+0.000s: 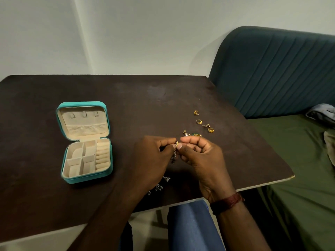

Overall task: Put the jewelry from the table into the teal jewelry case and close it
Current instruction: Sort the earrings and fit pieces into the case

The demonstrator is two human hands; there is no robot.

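The teal jewelry case [85,175] lies open on the left of the dark table [54,196], its beige compartments empty. My left hand [150,156] and my right hand [203,154] meet above the table's front middle, both pinching a small gold piece with a dangling dark chain [175,153]. Beyond my hands lie gold rings [199,121], a small silver piece [206,125] and a pendant with green stones [192,134]. Silver beaded jewelry [159,186] lies on the table under my left wrist, partly hidden.
A teal padded headboard [272,69] and a bed with a green sheet [299,169] stand right of the table. Crumpled cloth [322,111] lies on the bed. My knee in blue jeans [190,227] is below the table's front edge.
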